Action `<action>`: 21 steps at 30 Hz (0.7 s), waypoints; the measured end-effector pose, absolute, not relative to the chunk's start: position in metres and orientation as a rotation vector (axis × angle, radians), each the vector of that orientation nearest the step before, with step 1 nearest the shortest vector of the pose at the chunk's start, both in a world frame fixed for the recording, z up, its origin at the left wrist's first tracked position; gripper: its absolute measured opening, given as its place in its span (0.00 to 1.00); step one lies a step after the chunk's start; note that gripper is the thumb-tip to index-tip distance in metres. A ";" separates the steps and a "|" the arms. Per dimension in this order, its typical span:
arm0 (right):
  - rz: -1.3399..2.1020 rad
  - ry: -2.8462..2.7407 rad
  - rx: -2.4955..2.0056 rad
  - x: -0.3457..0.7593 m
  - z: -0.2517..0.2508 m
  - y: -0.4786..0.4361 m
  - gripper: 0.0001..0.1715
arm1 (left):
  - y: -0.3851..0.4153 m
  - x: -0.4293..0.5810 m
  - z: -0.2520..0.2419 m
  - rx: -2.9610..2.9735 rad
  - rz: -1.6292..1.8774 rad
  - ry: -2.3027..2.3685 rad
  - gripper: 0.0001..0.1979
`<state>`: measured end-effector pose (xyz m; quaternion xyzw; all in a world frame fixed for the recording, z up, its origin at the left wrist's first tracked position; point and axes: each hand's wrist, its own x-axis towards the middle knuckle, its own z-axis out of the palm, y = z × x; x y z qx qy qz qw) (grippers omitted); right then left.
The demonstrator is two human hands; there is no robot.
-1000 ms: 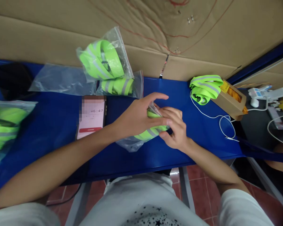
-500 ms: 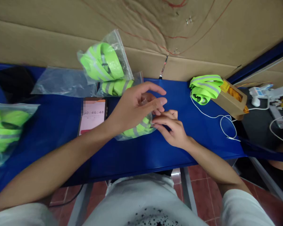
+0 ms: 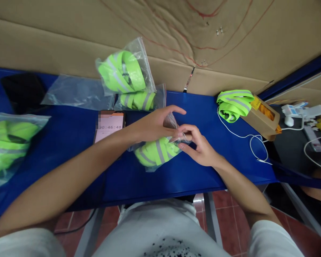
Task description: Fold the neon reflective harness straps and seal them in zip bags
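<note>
A clear plastic bag (image 3: 157, 153) with a rolled lime-green and silver reflective strap in it lies at the middle of the blue table. My left hand (image 3: 164, 123) is over the bag's upper edge, gripping its plastic, with one finger stretched out to the right. From the right, my right hand (image 3: 199, 144) pinches the bag's opening, its fingertips meeting those of my left hand. Behind them stands another filled bag (image 3: 123, 73), resting on a smaller filled bag (image 3: 139, 100) by the cardboard wall.
A phone (image 3: 109, 125) showing a timer lies partly under my left forearm. Flat clear bags (image 3: 79, 92) and one more filled bag (image 3: 12, 146) are at the left. At the right are a loose strap (image 3: 235, 103), a cardboard box (image 3: 262, 117) and white cables.
Both hands have come together at the bag's opening, and my left hand has taken hold of the plastic. The bag has shifted slightly down and shows more. The camera view has moved a little.
</note>
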<state>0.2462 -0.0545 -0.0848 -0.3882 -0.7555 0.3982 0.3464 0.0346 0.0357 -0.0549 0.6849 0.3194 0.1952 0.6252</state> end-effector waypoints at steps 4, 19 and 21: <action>0.973 -1.775 -1.056 0.249 -0.086 -0.049 0.19 | 0.031 0.036 -0.057 1.419 0.495 0.779 0.32; 1.455 -1.478 -1.183 0.246 -0.108 -0.037 0.21 | -0.009 -0.023 -0.090 1.131 0.622 0.844 0.23; 1.500 -1.350 -1.160 0.246 -0.110 -0.034 0.22 | -0.010 -0.025 -0.091 1.091 0.648 0.815 0.24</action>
